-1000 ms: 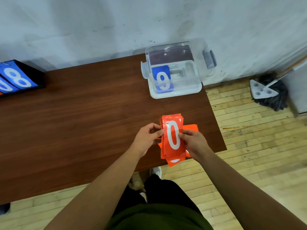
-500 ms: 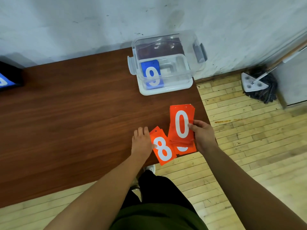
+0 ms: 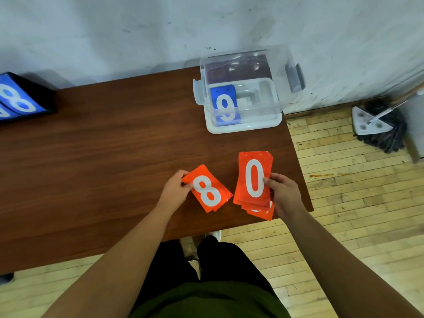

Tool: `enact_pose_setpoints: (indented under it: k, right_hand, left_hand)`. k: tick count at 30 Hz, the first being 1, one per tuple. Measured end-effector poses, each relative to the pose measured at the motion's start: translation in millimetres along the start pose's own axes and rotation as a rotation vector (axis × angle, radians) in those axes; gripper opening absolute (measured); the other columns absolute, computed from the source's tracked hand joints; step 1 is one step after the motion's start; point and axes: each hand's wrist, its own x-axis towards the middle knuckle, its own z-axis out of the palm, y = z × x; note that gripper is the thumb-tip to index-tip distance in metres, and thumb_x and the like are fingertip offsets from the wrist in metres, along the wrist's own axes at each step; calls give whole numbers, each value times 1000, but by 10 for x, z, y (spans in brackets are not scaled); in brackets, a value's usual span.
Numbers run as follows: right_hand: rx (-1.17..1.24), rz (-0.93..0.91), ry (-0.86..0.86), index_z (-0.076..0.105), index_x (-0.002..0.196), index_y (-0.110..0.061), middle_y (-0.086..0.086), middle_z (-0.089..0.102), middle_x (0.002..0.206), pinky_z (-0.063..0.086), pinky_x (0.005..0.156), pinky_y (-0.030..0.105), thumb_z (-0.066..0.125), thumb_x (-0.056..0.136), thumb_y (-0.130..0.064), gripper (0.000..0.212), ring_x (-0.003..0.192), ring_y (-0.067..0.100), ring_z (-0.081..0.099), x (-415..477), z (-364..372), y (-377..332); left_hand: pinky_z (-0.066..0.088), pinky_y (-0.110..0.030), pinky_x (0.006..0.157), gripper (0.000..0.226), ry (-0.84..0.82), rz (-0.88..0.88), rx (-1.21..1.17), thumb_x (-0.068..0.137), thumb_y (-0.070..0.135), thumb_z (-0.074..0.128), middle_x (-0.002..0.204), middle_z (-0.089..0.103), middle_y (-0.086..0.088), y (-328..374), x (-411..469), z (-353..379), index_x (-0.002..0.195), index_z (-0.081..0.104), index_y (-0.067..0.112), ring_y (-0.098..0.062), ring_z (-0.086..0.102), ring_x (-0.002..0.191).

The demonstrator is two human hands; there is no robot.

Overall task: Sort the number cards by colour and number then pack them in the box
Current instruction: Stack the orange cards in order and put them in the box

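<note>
Sorting orange cards: left hand (image 3: 175, 191) pinches the 8 card (image 3: 207, 191), perhaps several, right hand (image 3: 283, 193) grips the 0 stack (image 3: 253, 180); next, set the 8 aside.

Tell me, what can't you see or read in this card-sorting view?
Head view: numbers beneath the top 0 of the orange stack in the right hand, covered by that card.
Any cards under the blue 9 card in the clear box, covered by it.
The blue number board, cut off by the left edge.
Whether more cards lie behind the orange 8 card the left hand pinches.
</note>
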Motion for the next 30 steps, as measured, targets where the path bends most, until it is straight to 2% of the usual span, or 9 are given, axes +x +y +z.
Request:
enact_pose_setpoints:
  k: [3, 5, 8, 10, 13, 17, 21, 26, 30]
  right_hand:
    - [-12, 15, -132, 65, 115, -16, 4, 73, 108, 57, 87, 49, 67, 91, -22, 25, 95, 24, 72, -47, 215, -88]
    - [67, 44, -232, 65, 115, -10, 8, 73, 107, 59, 82, 45, 65, 92, -15, 24, 96, 27, 72, -96, 409, -148]
    - [158, 60, -359, 64, 114, -2, 16, 72, 109, 60, 79, 43, 62, 92, -6, 22, 96, 29, 72, -170, 732, -199]
    - [140, 48, -387, 66, 110, -1, 17, 72, 108, 57, 86, 46, 61, 92, -5, 19, 96, 29, 71, -195, 896, -181]
    - [-61, -62, -312, 70, 104, -10, 11, 75, 103, 59, 83, 43, 64, 92, -12, 14, 92, 25, 72, -226, 1043, -129]
    - [-157, -142, -220, 71, 105, -13, 4, 75, 98, 58, 69, 25, 65, 92, -16, 14, 87, 18, 71, -243, 1101, -117]
    - [-113, -79, -239, 68, 105, -17, 4, 74, 103, 60, 80, 38, 64, 94, -22, 13, 91, 21, 73, -286, 1087, -102]
    - [-91, -54, -119, 67, 109, -18, -2, 73, 102, 60, 74, 33, 63, 94, -30, 19, 89, 17, 71, -376, 1116, -121]
    - [-126, -62, 51, 62, 120, -16, -1, 68, 112, 55, 80, 33, 60, 96, -31, 29, 94, 17, 66, -427, 1133, -138]
  left_hand:
    - [52, -34, 80, 29, 104, -87, -229, 81, 16, 78, 98, 67, 0, -1, -21, -300, 103, 60, 19, -16, 62, 89]
    - [51, -32, 76, 18, 123, -108, -358, 82, 19, 78, 88, 69, 2, 18, -41, -423, 94, 65, 20, -13, 62, 81]
    - [51, -26, 68, 7, 83, -112, -526, 82, 16, 77, 76, 73, 3, 59, -107, -543, 86, 71, 15, -12, 63, 73]
    - [52, -24, 67, 14, 14, -114, -578, 81, 16, 78, 85, 76, -2, 92, -129, -581, 93, 73, 11, -12, 68, 75]
    - [55, -32, 75, 18, -92, -135, -665, 78, 18, 79, 91, 76, -8, 176, -122, -644, 93, 73, 10, -18, 70, 79]
    - [56, -36, 80, 25, -227, -157, -630, 78, 22, 79, 94, 76, -11, 224, -65, -716, 98, 70, 9, -22, 71, 84]
    - [57, -41, 89, 37, -254, -165, -608, 80, 28, 79, 101, 76, -11, 320, -14, -739, 107, 69, 5, -26, 73, 92]
    - [56, -41, 87, 39, -331, -170, -708, 78, 34, 77, 101, 76, -8, 425, 17, -688, 109, 68, 11, -22, 72, 90]
    - [59, -33, 77, 22, -437, -132, -871, 92, 9, 60, 97, 73, -7, 457, 45, -619, 114, 62, 9, -16, 71, 82]
